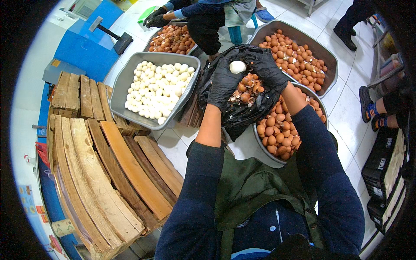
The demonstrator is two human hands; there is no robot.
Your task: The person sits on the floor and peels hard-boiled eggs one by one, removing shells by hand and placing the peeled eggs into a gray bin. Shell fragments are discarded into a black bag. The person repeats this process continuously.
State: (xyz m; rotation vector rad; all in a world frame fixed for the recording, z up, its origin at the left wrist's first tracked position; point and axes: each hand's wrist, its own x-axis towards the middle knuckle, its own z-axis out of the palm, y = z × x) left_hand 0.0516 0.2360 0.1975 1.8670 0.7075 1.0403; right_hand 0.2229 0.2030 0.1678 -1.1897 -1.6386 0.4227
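Observation:
My left hand (pixel 223 84), in a black glove, is closed on a white peeled egg (pixel 237 66) above a black plastic bag (pixel 208 108) with cracked brown shells (pixel 250 86) in it. My right hand (pixel 268 71), also gloved, is curled just right of the egg over the shells; what its fingers hold is hidden. A grey tub of white peeled eggs (pixel 115 99) stands to the left. Brown eggs fill a tub (pixel 325 115) under my right forearm and another tub (pixel 331 69) behind it.
Wooden pallets (pixel 110 177) are stacked at lower left. Another person's gloved hands (pixel 157 18) are over a back tub of brown eggs (pixel 171 39). Other people's legs (pixel 349 26) show at right, near black crates (pixel 377 167). A black-based stand (pixel 123 42) is at upper left.

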